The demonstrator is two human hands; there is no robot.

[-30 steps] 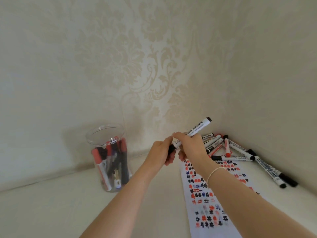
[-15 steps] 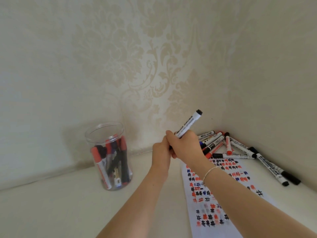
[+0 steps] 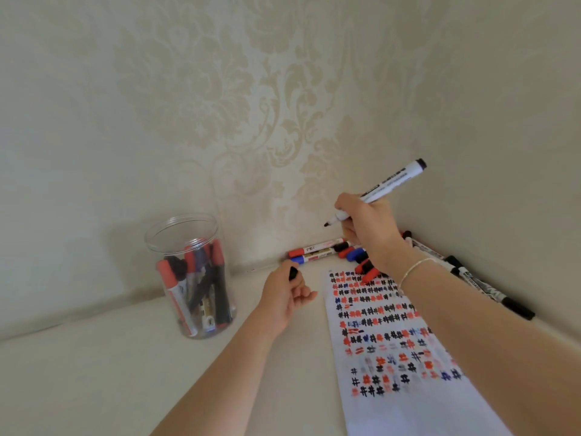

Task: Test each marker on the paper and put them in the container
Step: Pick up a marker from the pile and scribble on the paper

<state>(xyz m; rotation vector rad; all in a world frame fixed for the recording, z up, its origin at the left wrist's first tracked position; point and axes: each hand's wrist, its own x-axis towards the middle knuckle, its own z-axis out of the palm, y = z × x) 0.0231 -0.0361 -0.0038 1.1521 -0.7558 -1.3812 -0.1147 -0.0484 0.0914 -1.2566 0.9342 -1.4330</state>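
Observation:
My right hand (image 3: 369, 231) grips an uncapped white marker with a black tip (image 3: 388, 185), held in the air above the far end of the paper (image 3: 418, 404), its tip pointing left. My left hand (image 3: 287, 294) is closed on the marker's black cap (image 3: 293, 273), just left of the paper's top edge. The paper is covered with rows of red, black and blue hash marks. A clear plastic jar (image 3: 191, 278) at the left holds several markers upright.
A pile of loose markers (image 3: 317, 250) lies in the corner behind the paper and along the right wall (image 3: 490, 287). Patterned walls close the surface in at the back and right. The cream tabletop (image 3: 94, 372) stretches left and forward.
The hands were together on the capped marker; now they have pulled apart. The cap came off into my left hand, and my right hand lifted the marker up and to the right.

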